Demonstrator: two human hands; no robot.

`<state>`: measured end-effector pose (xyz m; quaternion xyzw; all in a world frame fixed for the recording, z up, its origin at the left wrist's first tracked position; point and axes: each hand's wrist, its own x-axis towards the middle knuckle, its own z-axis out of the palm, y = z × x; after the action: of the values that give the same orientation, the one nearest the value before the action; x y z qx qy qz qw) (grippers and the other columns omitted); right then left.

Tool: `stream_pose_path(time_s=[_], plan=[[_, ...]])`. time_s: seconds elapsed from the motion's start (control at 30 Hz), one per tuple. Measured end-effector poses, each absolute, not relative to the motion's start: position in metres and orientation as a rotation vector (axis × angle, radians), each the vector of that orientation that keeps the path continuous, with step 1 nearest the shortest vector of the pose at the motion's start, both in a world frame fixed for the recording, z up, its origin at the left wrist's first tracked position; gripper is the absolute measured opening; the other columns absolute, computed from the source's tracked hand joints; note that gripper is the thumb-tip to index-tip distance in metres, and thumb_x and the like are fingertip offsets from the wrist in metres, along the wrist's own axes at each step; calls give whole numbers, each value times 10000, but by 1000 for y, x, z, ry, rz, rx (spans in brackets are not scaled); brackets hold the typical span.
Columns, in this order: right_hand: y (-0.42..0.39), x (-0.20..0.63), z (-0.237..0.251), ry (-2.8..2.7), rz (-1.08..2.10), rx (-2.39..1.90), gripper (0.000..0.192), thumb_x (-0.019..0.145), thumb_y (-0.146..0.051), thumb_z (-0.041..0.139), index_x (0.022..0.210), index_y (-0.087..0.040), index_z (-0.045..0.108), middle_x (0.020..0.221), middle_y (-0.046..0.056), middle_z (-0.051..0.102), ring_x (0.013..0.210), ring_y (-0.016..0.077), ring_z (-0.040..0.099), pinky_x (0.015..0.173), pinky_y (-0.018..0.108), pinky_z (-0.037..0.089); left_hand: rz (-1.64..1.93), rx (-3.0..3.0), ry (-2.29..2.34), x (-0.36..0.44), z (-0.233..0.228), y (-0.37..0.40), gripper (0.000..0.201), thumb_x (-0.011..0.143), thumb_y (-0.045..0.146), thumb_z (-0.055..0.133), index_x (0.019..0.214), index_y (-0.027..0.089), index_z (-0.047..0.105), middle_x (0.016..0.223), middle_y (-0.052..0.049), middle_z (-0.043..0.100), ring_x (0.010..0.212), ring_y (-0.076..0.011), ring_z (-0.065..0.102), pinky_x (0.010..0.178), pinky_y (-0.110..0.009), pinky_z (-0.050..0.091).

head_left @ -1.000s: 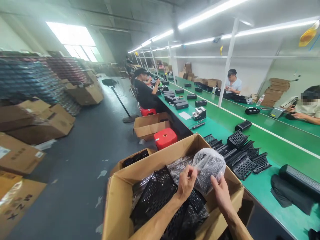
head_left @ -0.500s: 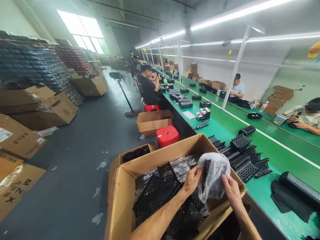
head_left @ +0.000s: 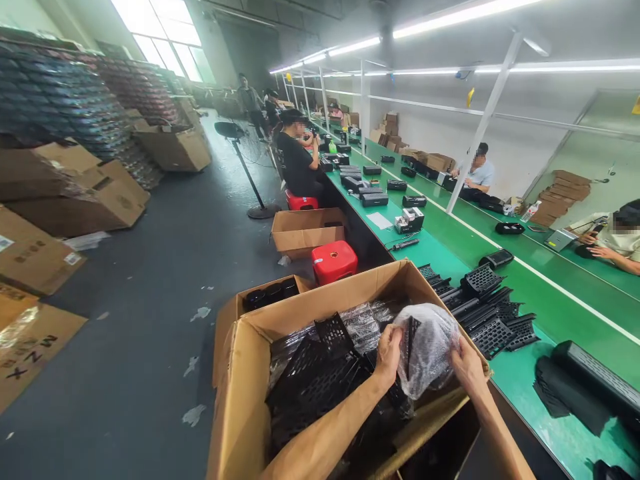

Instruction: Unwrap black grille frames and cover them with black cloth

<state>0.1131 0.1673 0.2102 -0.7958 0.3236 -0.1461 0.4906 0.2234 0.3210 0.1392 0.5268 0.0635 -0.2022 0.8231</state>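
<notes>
Holding a bubble-wrapped pack point(head_left: 427, 347) above an open box point(head_left: 240, 393), left hand point(head_left: 389, 350) closed in a grip on the pack's left edge, right hand point(head_left: 467, 367) closed on its right side. Below and left of the grip, black grilles point(head_left: 320, 380) and more wrapped packs filling the box. Right of the grip, loose grilles point(head_left: 493, 313) heaped on the green bench point(head_left: 550, 280). Further right, a long black casing point(head_left: 595, 377) on dark sheets point(head_left: 565, 400).
</notes>
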Motion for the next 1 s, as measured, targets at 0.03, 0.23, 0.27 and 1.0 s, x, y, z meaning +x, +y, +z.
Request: stream_pose_path(time_s=[0.03, 0.23, 0.27, 1.0], plan=[[164, 115, 205, 825, -359, -1925, 642, 670, -652, 625, 1058, -152, 729, 1051, 147, 720, 992, 332, 676, 840, 418, 575, -413, 1169, 95, 222, 142, 324, 420, 717, 584, 744, 783, 196, 598, 748, 15, 552, 719, -137, 487, 681, -244, 397], [183, 111, 180, 787, -280, -1981, 574, 700, -690, 622, 915, -176, 758, 900, 113, 723, 806, 275, 656, 758, 394, 529, -449, 1341, -108, 219, 148, 324, 456, 786, 632, 643, 750, 200, 503, 679, 37, 447, 627, -115, 421, 573, -229, 368], [186, 111, 179, 782, -281, -2015, 504, 672, -667, 644, 788, -188, 745, 805, 105, 701, 767, 277, 632, 775, 415, 511, -467, 1353, -121, 220, 148, 323, 475, 774, 644, 649, 730, 201, 484, 656, 43, 429, 606, -111, 411, 556, -228, 366], [149, 163, 232, 689, -414, -1754, 523, 830, -721, 560, 698, -228, 445, 598, 0, 474, 575, 154, 423, 539, 283, 365, -548, 1296, -201, 240, 147, 328, 918, 604, 818, 759, 1269, 203, 608, 1359, -148, 588, 1079, -234, 631, 822, -305, 532]])
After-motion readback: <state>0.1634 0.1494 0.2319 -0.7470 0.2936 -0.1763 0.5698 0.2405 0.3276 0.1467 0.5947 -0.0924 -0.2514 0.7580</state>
